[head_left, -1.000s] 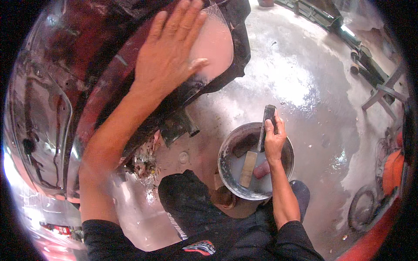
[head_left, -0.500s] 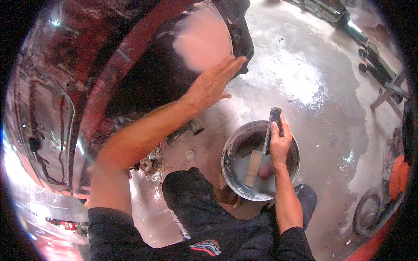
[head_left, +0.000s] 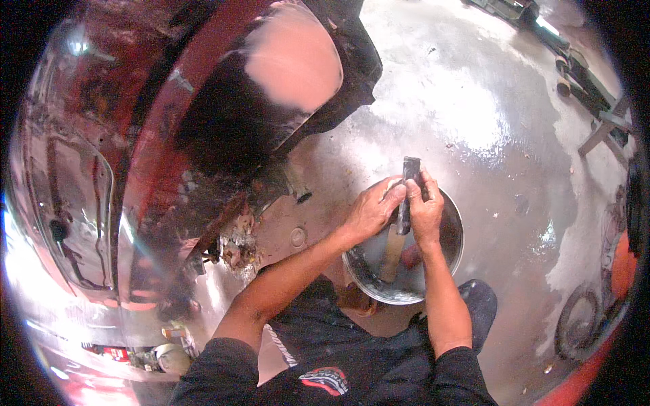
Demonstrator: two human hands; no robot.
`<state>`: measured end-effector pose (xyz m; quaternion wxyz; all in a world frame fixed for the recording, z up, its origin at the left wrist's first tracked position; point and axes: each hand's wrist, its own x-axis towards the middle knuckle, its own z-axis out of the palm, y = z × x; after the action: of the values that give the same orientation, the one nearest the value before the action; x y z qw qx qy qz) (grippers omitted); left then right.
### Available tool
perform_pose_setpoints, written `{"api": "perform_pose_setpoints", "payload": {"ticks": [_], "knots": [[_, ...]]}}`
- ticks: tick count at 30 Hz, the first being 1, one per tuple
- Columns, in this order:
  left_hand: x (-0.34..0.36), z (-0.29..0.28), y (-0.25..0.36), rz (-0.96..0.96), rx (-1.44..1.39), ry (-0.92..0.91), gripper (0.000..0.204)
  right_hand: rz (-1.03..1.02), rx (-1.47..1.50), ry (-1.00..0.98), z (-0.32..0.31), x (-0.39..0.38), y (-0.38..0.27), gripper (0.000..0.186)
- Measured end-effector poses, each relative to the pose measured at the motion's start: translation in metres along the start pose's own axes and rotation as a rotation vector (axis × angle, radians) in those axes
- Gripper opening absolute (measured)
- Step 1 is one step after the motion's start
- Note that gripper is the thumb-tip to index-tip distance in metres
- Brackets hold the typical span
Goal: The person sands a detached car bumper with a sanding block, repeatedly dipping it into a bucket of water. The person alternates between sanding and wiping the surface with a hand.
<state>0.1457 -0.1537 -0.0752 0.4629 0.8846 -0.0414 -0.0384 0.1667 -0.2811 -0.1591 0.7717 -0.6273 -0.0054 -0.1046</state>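
Both my hands are at a narrow dark sanding block (head_left: 412, 168), which stands up lengthwise between them. My left hand (head_left: 371, 213) pinches it from the left, thumb against its side. From the right, my right hand (head_left: 426, 213) grips it with thumb and fingers. Beneath them is a round metal basin (head_left: 379, 294) holding cloudy water. In it lie a flat tan strip (head_left: 393, 254) and a reddish piece (head_left: 410, 257), partly hidden by my right hand and wrist. Up and to the left, a pinkish patch of filler (head_left: 294, 61) covers part of a dark red car body panel (head_left: 217, 108).
The panel's dark jagged edge (head_left: 365, 81) juts over the wet concrete floor (head_left: 474, 108). Crumbled debris (head_left: 238, 247) lies below the car body. Along the right stand a metal stand (head_left: 606, 125), a wheel (head_left: 579, 321) and an orange object (head_left: 623, 264).
My left hand has come away from beside the filler patch, down and right to the basin, and has closed on the sanding block. My right hand has brought the block slightly left.
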Motion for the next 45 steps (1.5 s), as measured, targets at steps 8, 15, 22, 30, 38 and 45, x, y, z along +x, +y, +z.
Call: {"api": "perform_pose_setpoints", "payload": {"ticks": [8, 15, 22, 30, 38, 45], "knots": [[-0.004, -0.01, -0.015, -0.378, -0.206, -0.067, 0.051, -0.248, -0.245, -0.174, 0.006, -0.007, 0.002, 0.055], [0.001, -0.006, -0.045, -0.256, -0.33, 0.215, 0.043, -0.223, -0.176, -0.279, 0.006, -0.009, -0.011, 0.061], [0.003, -0.016, -0.026, -0.181, -0.389, 0.083, 0.038, -0.167, -0.102, -0.203, 0.006, -0.005, 0.0, 0.064], [0.0, -0.019, 0.004, -0.178, -0.491, -0.024, 0.046, 0.132, 0.209, -0.26, 0.0, -0.004, -0.001, 0.081], [0.002, -0.023, -0.004, -0.163, -0.558, -0.019, 0.046, 0.153, 0.146, -0.347, 0.002, -0.004, -0.004, 0.089], [0.0, -0.027, 0.003, -0.199, -0.554, -0.012, 0.049, 0.262, 0.358, -0.364, 0.003, -0.006, -0.01, 0.078]]}}
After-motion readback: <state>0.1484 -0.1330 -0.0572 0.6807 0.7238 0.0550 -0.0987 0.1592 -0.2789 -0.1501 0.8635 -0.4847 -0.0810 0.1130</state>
